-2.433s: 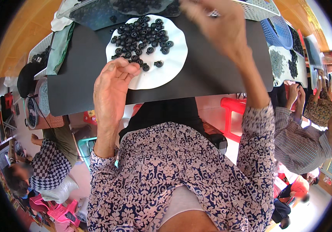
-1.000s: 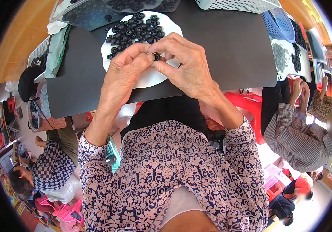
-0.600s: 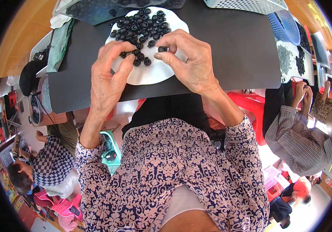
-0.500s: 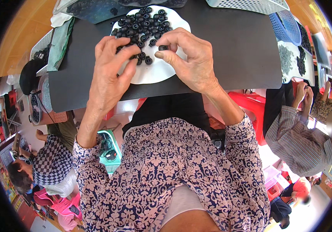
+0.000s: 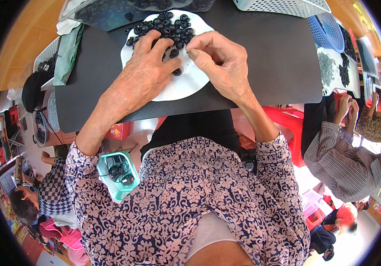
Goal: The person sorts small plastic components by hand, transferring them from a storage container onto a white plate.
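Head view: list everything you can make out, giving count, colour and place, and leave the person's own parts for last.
white plate: one, white, upper middle
round pieces: many, black, mostly heaped on the plate
table: one, dark grey, under the plate
clear bin: one, transparent, beyond the plate
perforated baskets: at least two, white, top right and upper left
round basket: one, blue, upper right
green bag or cloth: one, green, upper left
teal basket: one, teal, below the table, left
stool: one, red, below the table, right
other people: at least four, varied clothing, both sides
patterned shirt: one, navy and pinkish, lower middle
left hand: one, bare, over the pieces
right hand: one, bare, at the plate's right edge
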A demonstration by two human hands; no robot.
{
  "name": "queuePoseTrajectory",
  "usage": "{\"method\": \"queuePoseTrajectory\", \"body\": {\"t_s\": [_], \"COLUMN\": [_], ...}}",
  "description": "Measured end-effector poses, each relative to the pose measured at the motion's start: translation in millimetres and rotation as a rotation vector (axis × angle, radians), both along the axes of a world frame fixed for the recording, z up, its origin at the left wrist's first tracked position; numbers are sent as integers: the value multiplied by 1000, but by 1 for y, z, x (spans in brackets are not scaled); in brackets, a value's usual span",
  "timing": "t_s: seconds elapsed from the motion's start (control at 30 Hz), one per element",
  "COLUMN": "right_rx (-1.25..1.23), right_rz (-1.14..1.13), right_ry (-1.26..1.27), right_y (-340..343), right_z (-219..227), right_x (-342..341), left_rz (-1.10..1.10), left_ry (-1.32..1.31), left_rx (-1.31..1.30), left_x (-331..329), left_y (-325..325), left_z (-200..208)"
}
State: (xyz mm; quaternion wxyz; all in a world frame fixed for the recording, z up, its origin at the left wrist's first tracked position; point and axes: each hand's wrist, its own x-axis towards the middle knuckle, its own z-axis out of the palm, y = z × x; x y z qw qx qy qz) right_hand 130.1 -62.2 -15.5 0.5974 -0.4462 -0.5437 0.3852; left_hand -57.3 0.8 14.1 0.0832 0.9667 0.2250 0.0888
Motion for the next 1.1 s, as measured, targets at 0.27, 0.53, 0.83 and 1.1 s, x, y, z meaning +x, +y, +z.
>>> {"method": "queuePoseTrajectory", "body": {"t_s": [0.27,0.53,0.83,1.1], "right_rx": [73,112,370,345], "right_rz": [-66,-61,-208,-237], "right_ry": [-45,-407,-597,-503], "right_y": [-2,-15,-4,-5], "right_z": [-2,22,-6,4], "right_x": [-2,3,-15,-9], "left_rz": [-24,218,364,354], "left_ry": [-29,-519,-915,-523], "left_rx": [35,-872,-1551,-635], "left_x": [4,1,9,-19], "left_y": [-3,-5,-22,0], "left_z": [-4,-2,-5,7]}}
